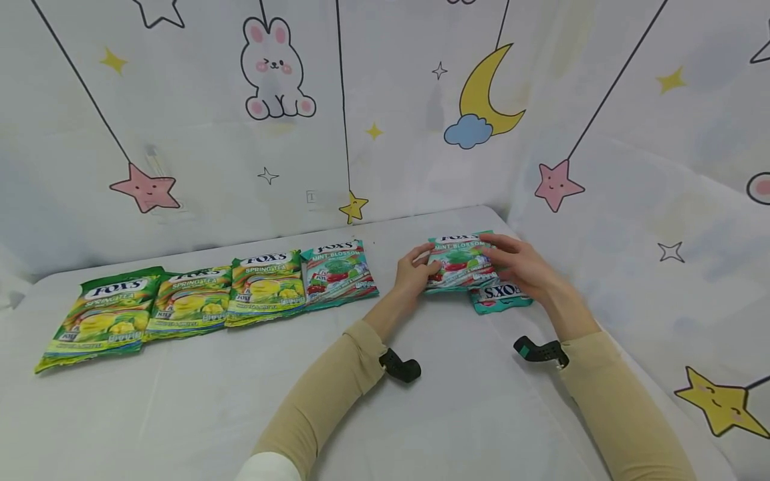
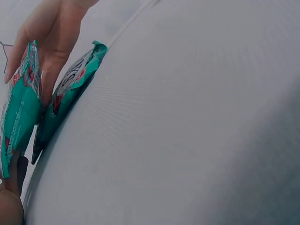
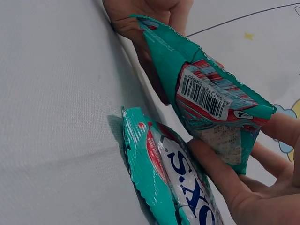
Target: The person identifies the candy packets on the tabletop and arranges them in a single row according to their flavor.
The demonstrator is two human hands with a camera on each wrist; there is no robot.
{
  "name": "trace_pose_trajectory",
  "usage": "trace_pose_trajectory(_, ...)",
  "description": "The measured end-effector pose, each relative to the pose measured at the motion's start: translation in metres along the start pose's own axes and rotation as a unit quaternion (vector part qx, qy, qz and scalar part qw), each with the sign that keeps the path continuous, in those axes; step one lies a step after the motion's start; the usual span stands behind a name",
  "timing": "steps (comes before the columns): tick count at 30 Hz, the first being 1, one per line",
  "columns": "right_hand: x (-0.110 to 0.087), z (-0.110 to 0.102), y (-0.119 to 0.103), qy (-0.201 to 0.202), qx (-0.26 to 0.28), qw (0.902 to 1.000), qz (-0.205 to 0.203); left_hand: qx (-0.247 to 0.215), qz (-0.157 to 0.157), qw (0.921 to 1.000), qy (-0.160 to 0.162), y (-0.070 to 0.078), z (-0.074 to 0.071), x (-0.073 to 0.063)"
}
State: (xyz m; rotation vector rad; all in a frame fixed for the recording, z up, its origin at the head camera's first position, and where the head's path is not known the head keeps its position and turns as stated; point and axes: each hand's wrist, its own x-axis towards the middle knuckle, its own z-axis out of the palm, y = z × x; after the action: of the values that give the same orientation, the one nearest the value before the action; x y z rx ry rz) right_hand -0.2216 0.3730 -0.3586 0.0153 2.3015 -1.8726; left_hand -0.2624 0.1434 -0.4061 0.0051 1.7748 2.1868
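Note:
A teal Fox's Mint Blossom candy bag (image 1: 460, 270) is held up between both hands, off the table. My left hand (image 1: 412, 272) pinches its left edge, thumb on the front. At the right edge my right hand (image 1: 520, 267) grips it, fingers on the front and thumb behind, as the right wrist view shows. Beneath it lies a second teal Fox's bag (image 1: 500, 300), partly covered in the head view; its lettering faces up in the right wrist view. The barcode side of the held bag (image 3: 206, 96) shows there too.
To the left, three yellow-green Spring Tea bags (image 1: 189, 306) and one Mint Blossom bag (image 1: 340, 275) lie in an overlapping row on the white table (image 1: 198, 407). A printed cloth wall (image 1: 397, 167) stands behind and along the right side.

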Motion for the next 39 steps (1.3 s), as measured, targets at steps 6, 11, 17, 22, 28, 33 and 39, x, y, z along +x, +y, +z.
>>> trace_pose_trajectory(6,0.003,0.006,0.002,0.0,0.016,0.9999,-0.003,-0.018,-0.001,0.9998,0.003,0.002,-0.004,-0.001)
trace_pose_trajectory(11,0.005,0.01,0.005,0.014,0.021,0.9997,-0.006,-0.015,-0.003,0.9999,0.007,0.002,-0.007,-0.002)
trace_pose_trajectory(17,0.007,0.016,0.009,0.042,0.011,0.999,-0.009,-0.004,0.0,1.0,0.005,0.002,-0.009,-0.003)
trace_pose_trajectory(22,0.008,0.021,0.008,0.058,-0.001,0.9983,-0.011,-0.013,0.001,0.9999,0.0,0.003,-0.013,-0.005)
trace_pose_trajectory(28,0.008,0.029,0.004,0.066,-0.007,0.9978,-0.008,0.002,-0.001,1.0,-0.009,0.005,-0.022,-0.007)
trace_pose_trajectory(33,0.01,0.033,0.0,0.066,0.0,0.9978,-0.009,0.014,0.014,0.9997,-0.013,0.012,-0.026,-0.013)
trace_pose_trajectory(39,0.017,0.04,-0.006,0.06,0.001,0.9981,-0.014,0.008,0.019,0.9998,0.0,0.02,-0.031,-0.018)
